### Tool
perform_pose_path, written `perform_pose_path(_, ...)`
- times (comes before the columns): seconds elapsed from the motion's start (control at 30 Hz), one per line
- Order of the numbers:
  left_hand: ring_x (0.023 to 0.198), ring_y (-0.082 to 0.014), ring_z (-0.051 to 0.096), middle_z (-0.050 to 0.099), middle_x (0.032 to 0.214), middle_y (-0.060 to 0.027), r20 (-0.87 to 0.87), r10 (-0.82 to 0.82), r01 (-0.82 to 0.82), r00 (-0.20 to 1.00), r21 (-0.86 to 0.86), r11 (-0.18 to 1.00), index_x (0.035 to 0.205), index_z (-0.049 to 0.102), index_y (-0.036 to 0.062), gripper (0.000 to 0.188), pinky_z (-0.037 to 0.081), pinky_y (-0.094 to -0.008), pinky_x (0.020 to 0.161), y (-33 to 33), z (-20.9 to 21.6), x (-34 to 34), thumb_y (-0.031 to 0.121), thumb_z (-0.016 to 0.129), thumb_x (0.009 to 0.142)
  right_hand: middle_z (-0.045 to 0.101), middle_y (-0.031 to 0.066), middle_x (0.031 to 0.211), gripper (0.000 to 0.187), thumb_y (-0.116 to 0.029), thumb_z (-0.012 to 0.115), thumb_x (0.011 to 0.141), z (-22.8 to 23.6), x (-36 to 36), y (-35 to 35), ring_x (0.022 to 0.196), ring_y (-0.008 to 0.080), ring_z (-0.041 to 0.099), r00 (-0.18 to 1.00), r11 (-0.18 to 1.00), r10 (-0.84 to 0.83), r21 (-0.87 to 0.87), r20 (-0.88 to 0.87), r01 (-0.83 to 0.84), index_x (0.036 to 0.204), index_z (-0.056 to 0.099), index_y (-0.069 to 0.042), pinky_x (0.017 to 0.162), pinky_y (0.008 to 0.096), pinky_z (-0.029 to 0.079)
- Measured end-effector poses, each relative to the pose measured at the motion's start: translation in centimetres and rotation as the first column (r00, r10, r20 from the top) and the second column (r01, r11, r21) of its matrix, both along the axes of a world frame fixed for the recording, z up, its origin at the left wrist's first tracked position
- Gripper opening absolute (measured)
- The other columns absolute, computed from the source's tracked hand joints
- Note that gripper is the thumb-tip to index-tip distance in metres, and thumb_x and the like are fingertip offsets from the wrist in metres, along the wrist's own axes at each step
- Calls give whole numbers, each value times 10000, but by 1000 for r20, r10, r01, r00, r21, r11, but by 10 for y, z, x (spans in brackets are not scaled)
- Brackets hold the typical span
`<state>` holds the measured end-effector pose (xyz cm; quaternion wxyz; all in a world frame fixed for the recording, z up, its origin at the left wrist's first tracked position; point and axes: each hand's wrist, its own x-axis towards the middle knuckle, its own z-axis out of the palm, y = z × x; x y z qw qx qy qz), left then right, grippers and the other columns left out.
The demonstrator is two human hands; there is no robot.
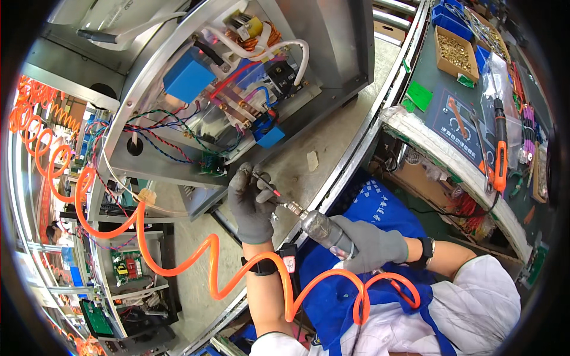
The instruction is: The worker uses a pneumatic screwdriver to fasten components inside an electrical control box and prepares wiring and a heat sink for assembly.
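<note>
My right hand (375, 244), in a grey glove, is wrapped round the dark grey body of an air screwdriver (328, 230). Its long thin bit (267, 185), with a red band on it, points up and left toward my left hand (248, 204). That hand, gloved in grey too, has its fingers curled at the tip of the bit; what they pinch is hidden. Just beyond the fingertips is the lower edge of an open metal cabinet (249, 155), with blue blocks, copper bars, twisted wires and a small green circuit board (212, 164) inside.
An orange coiled air hose (214, 267) loops across the front of me, over my left forearm. At right is a bench (451, 127) with a tray of brass fasteners (456, 52), an orange-handled tool (500, 160) and a green card (419, 95). Another open unit (133, 267) stands at lower left.
</note>
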<state>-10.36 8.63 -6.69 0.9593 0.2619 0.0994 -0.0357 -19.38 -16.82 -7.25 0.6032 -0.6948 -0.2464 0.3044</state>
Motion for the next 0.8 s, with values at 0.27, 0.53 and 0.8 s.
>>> perform_pose_path(0.27,597,-116,485,623,969,-105,46,-119,115,992,82,990,1202,577,72,310,363,-194,392,3,-2,-7,317,444,1065,655,68,872,622,-240,761,735,1,3,1,744,305,662,1000,1000,-1,6,6,1,1235,446,-47,688,397,528)
perform_pose_path(0.53,632,-87,497,610,960,-80,64,-55,49,996,90,995,1130,582,51,277,374,-171,430,-4,3,-14,307,553,1027,675,82,908,660,-275,767,743,2,5,2,781,295,685,1000,999,18,43,-13,-17,1268,441,-43,706,403,537)
perform_pose_path(0.8,545,-74,420,603,844,-29,13,-35,29,999,315,949,1087,591,53,289,334,-188,461,1,12,-19,328,519,1034,683,179,938,755,-349,765,737,3,7,3,826,388,681,999,998,42,-39,29,-40,1336,421,-46,724,453,539)
